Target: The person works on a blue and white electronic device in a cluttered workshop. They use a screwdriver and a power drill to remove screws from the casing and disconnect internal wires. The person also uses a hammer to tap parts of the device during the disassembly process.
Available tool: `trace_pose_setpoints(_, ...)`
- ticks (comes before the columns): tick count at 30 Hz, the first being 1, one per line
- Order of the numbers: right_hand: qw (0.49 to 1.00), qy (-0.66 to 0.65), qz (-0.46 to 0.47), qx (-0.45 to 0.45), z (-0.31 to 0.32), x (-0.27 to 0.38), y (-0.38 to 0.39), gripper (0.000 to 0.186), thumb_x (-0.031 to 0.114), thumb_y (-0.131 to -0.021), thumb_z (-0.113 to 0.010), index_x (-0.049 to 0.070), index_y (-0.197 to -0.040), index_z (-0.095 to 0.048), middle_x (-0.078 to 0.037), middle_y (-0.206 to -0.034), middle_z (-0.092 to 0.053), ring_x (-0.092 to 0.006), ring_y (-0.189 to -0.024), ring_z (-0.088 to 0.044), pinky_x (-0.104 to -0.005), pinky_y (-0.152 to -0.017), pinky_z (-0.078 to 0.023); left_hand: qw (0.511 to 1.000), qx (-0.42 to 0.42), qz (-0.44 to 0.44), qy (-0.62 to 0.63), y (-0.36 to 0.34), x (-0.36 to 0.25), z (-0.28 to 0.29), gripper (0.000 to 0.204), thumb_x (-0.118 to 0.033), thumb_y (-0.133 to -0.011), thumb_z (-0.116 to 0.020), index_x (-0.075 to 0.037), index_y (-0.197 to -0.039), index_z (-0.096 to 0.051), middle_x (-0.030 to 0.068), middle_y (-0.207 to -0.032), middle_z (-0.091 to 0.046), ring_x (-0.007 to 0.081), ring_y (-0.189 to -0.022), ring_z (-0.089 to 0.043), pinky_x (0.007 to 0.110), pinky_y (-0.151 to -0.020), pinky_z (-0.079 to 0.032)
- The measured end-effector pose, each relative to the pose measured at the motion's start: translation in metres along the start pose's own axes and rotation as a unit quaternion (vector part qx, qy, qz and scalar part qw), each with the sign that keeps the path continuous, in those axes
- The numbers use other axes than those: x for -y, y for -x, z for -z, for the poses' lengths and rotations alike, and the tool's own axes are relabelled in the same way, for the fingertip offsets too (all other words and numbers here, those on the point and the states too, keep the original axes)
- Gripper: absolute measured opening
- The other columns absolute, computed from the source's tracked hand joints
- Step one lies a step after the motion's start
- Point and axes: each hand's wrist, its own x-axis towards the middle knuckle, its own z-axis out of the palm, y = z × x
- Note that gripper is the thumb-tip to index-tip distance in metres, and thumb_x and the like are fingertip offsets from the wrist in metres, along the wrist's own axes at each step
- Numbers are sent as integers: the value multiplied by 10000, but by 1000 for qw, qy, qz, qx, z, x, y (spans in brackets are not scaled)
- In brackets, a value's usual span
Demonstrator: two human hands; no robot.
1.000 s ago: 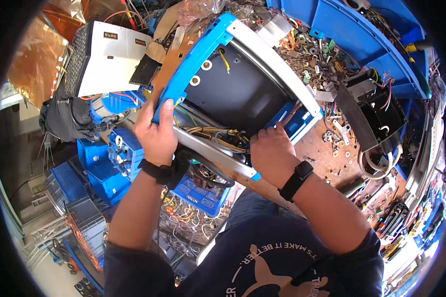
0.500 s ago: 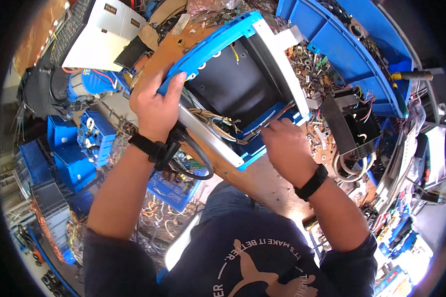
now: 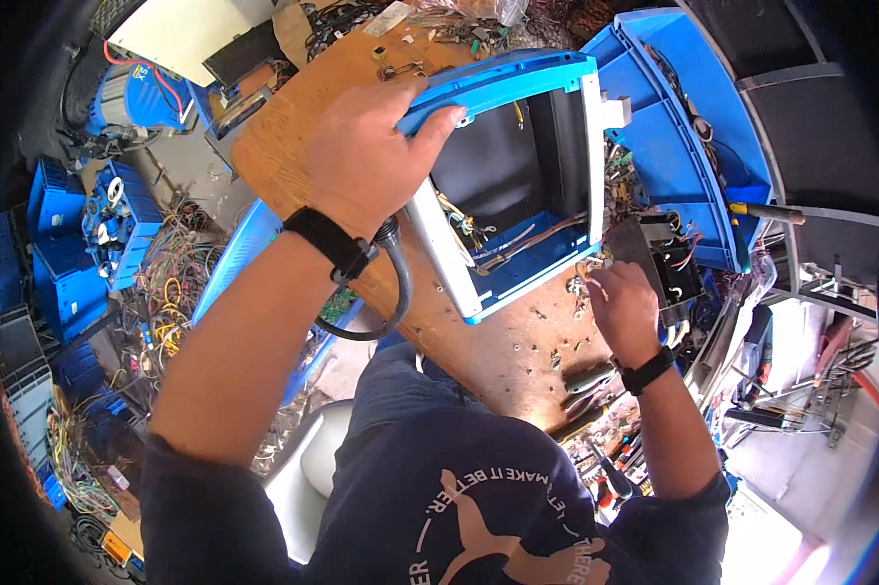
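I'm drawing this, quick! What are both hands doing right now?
Left hand: closed, holding the blue-and-white frame.
Right hand: partly curled; can't tell if it's holding anything.

The open-faced blue-and-silver casing (image 3: 592, 161) has wires (image 3: 537, 237) inside.

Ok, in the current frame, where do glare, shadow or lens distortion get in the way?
In the head view, glare whitens the lower right edge and brightens the near part of the table; in that same view, the inside of the casing sits in shadow, the blue bin bows with the fisheye, and the corners are black.
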Motion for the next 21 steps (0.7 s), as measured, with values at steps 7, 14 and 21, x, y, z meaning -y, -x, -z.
trace_pose_setpoints(7, 989, 64, 136, -10, 25, 5, -49, 129, 42, -710, -599, 50, -834, -629, -80, -830, -565, -273, -847, -540, -374, -698, -475, 1000, -7, -4, -6, 0, 4, -1, 279, -279, -812, -692, -78, -1007, -691, 118, -856, -668, 302, -815, -623, 380, -724, -490)
trace_pose_setpoints(14, 923, 276, 201, 178, -16, 47, -89, 117, 117, -742, -569, 60, -770, -667, -98, -913, -586, -244, -869, -599, -343, -669, -504, 999, -41, 12, -25, -1, 0, -1, 313, -371, -772, -692, -82, -892, -703, 94, -777, -658, 289, -764, -617, 392, -689, -503)
trace_pose_setpoints(21, 908, 343, 172, 172, -35, 39, -95, 164, 128, -769, -583, 46, -833, -709, -97, -824, -610, -239, -742, -642, -335, -612, -507, 999, -17, 42, -14, 1, -2, 1, 320, -328, -773, -715, -85, -980, -696, 118, -865, -664, 306, -837, -622, 391, -736, -500)
